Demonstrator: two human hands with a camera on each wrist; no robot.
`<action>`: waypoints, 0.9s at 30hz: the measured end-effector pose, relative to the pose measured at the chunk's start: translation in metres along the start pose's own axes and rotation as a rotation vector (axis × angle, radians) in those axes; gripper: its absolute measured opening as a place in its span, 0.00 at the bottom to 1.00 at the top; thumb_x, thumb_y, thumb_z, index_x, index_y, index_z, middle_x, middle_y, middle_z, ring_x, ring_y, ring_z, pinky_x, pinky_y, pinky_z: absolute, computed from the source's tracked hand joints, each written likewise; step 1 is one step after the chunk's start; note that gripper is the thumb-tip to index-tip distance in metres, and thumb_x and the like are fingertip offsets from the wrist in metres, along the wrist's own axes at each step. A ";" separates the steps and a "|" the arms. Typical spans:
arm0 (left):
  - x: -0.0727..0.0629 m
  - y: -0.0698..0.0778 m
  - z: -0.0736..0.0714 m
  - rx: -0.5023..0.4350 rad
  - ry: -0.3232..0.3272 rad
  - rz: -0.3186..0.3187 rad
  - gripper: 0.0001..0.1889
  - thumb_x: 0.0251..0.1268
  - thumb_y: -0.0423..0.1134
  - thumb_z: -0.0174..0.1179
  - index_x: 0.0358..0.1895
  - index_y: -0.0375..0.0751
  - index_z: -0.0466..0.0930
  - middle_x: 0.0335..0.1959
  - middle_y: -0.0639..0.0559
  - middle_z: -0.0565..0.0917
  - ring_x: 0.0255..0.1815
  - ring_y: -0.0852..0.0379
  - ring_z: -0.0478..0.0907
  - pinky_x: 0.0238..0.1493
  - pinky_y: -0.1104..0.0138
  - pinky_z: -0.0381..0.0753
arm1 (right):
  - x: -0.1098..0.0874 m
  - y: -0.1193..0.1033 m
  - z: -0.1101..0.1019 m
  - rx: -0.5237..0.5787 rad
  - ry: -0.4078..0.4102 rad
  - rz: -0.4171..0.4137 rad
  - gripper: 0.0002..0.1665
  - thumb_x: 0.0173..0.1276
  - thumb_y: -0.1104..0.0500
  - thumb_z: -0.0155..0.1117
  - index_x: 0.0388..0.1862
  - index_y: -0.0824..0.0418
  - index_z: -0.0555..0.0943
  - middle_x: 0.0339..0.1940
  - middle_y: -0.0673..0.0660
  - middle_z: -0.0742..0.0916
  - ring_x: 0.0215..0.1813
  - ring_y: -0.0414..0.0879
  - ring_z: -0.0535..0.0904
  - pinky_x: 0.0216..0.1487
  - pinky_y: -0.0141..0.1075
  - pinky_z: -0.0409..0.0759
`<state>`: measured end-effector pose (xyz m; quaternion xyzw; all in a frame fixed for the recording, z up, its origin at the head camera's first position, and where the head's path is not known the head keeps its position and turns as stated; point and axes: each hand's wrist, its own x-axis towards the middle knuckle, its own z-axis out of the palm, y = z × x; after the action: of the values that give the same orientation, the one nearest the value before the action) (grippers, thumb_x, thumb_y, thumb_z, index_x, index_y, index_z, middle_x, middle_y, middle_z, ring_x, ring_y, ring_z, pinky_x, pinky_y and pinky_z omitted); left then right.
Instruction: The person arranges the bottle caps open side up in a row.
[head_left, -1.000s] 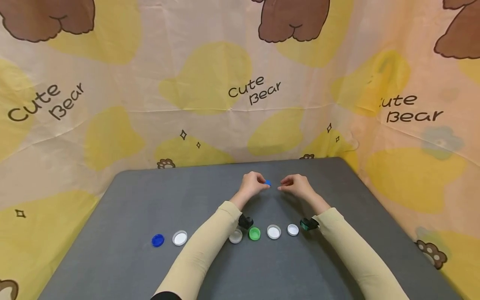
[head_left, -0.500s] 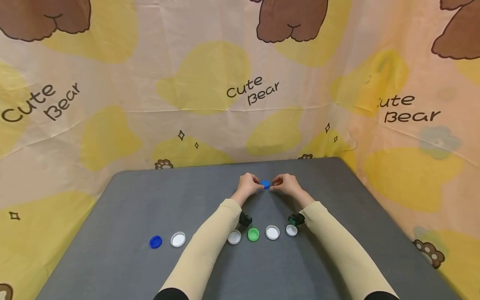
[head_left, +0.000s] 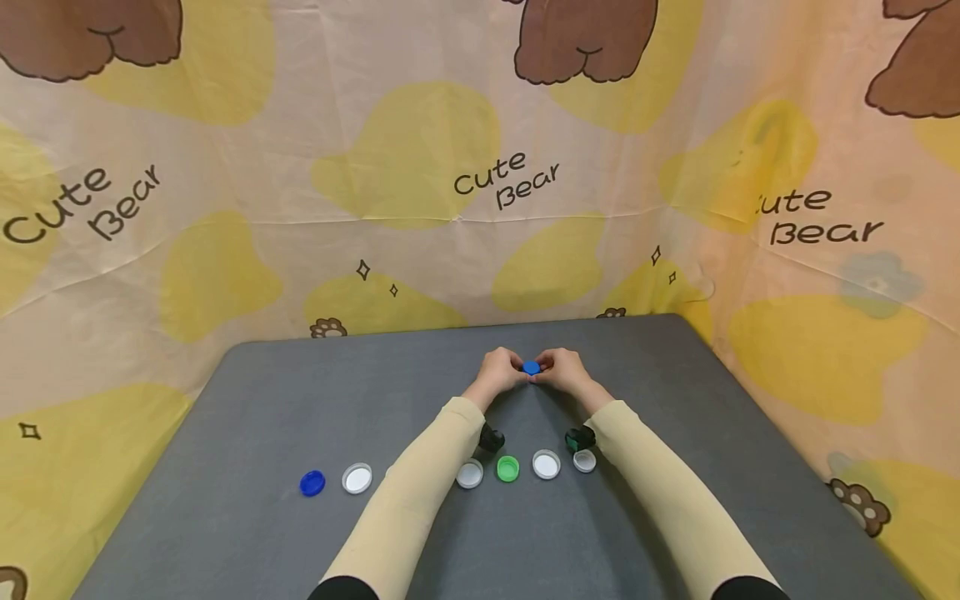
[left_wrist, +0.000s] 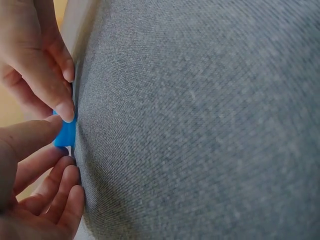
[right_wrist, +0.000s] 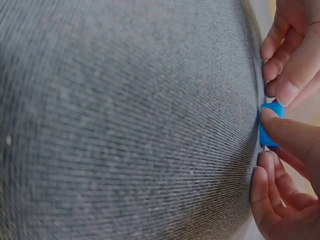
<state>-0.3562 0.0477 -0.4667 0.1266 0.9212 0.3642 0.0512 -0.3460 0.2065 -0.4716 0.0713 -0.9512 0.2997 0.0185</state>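
Observation:
Near the far edge of the grey table, a blue bottle cap point(head_left: 531, 367) is held between both hands. My left hand point(head_left: 498, 372) pinches it from the left and my right hand point(head_left: 564, 372) from the right, with the thumbs nearly meeting in front. In the left wrist view, the left thumb point(left_wrist: 42, 132) and right thumb point(left_wrist: 64, 111) both lie on the blue cap point(left_wrist: 65, 136), close over the cloth. The right wrist view shows the right thumb point(right_wrist: 272, 119) across the cap point(right_wrist: 271, 137), with fingers curled behind it.
Closer in lies a row of caps: a dark blue cap point(head_left: 312, 483), a white cap point(head_left: 357, 478), another white cap point(head_left: 469, 475) beside the left sleeve, a green cap point(head_left: 507, 468), and two more white ones at right. A bear-print curtain point(head_left: 420, 167) hangs behind the grey table point(head_left: 262, 417).
My right hand has moved left to the blue cap and now grips it too. The left hand has stayed about where it was, holding the cap.

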 end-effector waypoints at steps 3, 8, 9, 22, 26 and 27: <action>0.000 0.000 0.000 -0.001 0.003 0.007 0.13 0.55 0.42 0.69 0.41 0.38 0.86 0.41 0.47 0.85 0.47 0.48 0.77 0.49 0.59 0.76 | 0.000 0.000 0.001 -0.002 0.006 0.005 0.18 0.57 0.57 0.73 0.44 0.64 0.84 0.37 0.59 0.87 0.41 0.50 0.80 0.46 0.43 0.78; -0.001 0.001 0.002 -0.001 0.003 0.015 0.13 0.56 0.41 0.68 0.42 0.38 0.86 0.42 0.47 0.85 0.49 0.47 0.77 0.50 0.58 0.76 | -0.001 0.001 0.001 -0.002 0.016 -0.006 0.17 0.57 0.58 0.72 0.44 0.65 0.84 0.37 0.59 0.87 0.41 0.50 0.81 0.45 0.42 0.78; -0.001 0.001 0.002 -0.001 0.003 0.015 0.13 0.57 0.41 0.68 0.42 0.38 0.86 0.42 0.47 0.85 0.49 0.47 0.77 0.50 0.58 0.76 | -0.001 0.001 0.001 -0.001 0.017 -0.011 0.17 0.57 0.58 0.72 0.44 0.65 0.84 0.37 0.59 0.87 0.41 0.50 0.81 0.45 0.42 0.78; -0.012 0.008 0.001 -0.040 0.072 0.066 0.12 0.57 0.43 0.68 0.40 0.40 0.86 0.35 0.50 0.86 0.37 0.55 0.80 0.36 0.67 0.78 | -0.021 -0.012 -0.010 0.020 0.051 -0.042 0.17 0.60 0.58 0.70 0.45 0.67 0.83 0.39 0.60 0.87 0.41 0.50 0.83 0.45 0.42 0.81; -0.019 0.010 -0.003 -0.058 0.078 0.125 0.13 0.55 0.42 0.69 0.42 0.41 0.85 0.33 0.50 0.86 0.34 0.56 0.81 0.33 0.69 0.78 | -0.030 -0.016 -0.017 0.041 0.065 -0.067 0.17 0.59 0.60 0.70 0.46 0.67 0.83 0.39 0.61 0.87 0.40 0.50 0.84 0.43 0.41 0.82; -0.021 0.011 -0.004 -0.057 0.075 0.139 0.14 0.55 0.43 0.69 0.43 0.41 0.85 0.33 0.51 0.86 0.34 0.57 0.81 0.32 0.69 0.78 | -0.033 -0.016 -0.018 0.042 0.065 -0.075 0.17 0.59 0.60 0.70 0.46 0.67 0.83 0.39 0.61 0.87 0.40 0.50 0.85 0.43 0.40 0.82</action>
<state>-0.3349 0.0471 -0.4559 0.1749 0.9007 0.3976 -0.0051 -0.3114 0.2076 -0.4499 0.0974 -0.9402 0.3211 0.0588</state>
